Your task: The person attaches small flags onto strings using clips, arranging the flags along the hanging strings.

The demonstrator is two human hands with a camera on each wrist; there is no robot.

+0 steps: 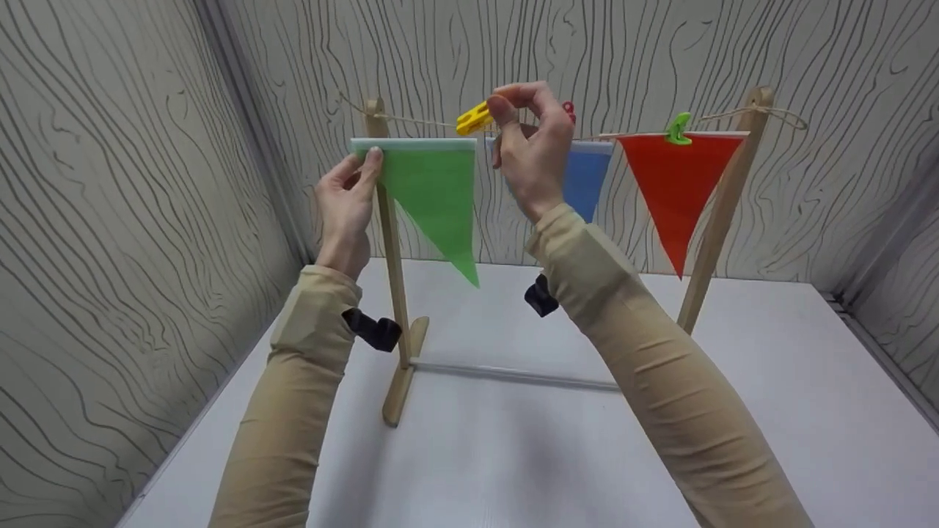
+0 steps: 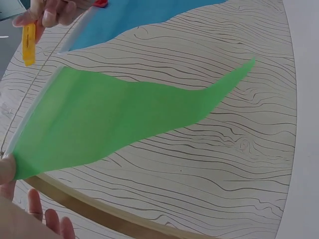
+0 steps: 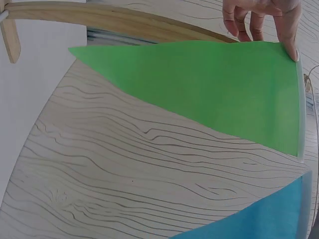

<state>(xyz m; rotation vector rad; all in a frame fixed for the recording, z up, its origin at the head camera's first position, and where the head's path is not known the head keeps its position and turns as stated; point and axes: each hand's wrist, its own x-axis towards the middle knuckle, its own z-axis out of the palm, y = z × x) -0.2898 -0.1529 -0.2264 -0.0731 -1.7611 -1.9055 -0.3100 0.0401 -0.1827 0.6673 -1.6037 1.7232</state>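
Observation:
Between thumb and fingers, my left hand (image 1: pixel 345 209) pinches the upper left corner of a green triangular flag (image 1: pixel 440 183). The flag hangs point down, its white top edge just below the string (image 1: pixel 418 119). My right hand (image 1: pixel 535 150) holds a yellow clothespin (image 1: pixel 475 118) by one end, above the flag's upper right corner; the pin and flag look apart in the left wrist view. Behind the right hand hangs a blue flag (image 1: pixel 587 176), partly hidden, with a red clip (image 1: pixel 569 111) at its top. A red flag (image 1: pixel 682 183) hangs farther right under a green clip (image 1: pixel 679 130).
The string runs between a left wooden post (image 1: pixel 392 279) and a right wooden post (image 1: pixel 726 198). Low down, a pale rod (image 1: pixel 513 374) extends from the left post's foot (image 1: pixel 403 396) across the white table (image 1: pixel 469 462). Wood-patterned walls (image 1: pixel 132 183) enclose the left and back.

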